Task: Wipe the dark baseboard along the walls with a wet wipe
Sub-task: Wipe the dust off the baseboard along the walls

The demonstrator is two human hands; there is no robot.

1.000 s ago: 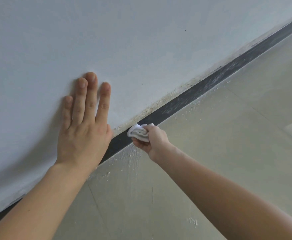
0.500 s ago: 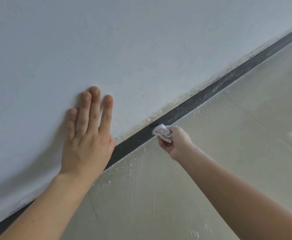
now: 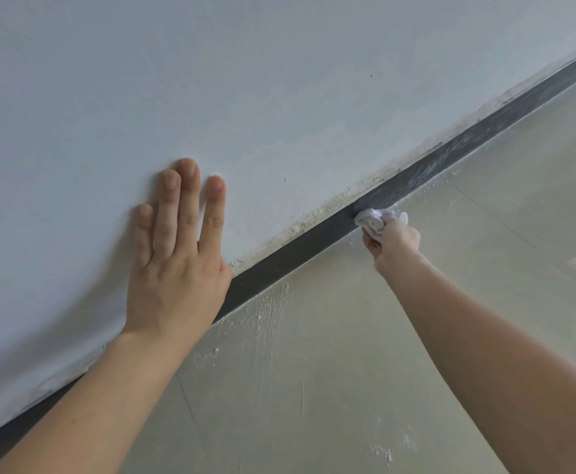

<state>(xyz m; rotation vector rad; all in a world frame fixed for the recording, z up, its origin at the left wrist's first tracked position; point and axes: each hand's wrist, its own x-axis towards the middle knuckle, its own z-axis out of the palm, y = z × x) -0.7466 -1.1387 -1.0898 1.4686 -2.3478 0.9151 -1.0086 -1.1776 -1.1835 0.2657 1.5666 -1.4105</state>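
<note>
The right hand (image 3: 394, 242) gripped a crumpled white wet wipe (image 3: 374, 221) against the dark matte baseboard (image 3: 290, 248), right of centre. The left hand (image 3: 177, 258) lay flat, fingers straight, on the smooth pale wall (image 3: 279, 80).

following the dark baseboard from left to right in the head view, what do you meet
left hand flat on the wall → clean stretch of baseboard → wet wipe held in right hand → dusty, streaked stretch
</note>
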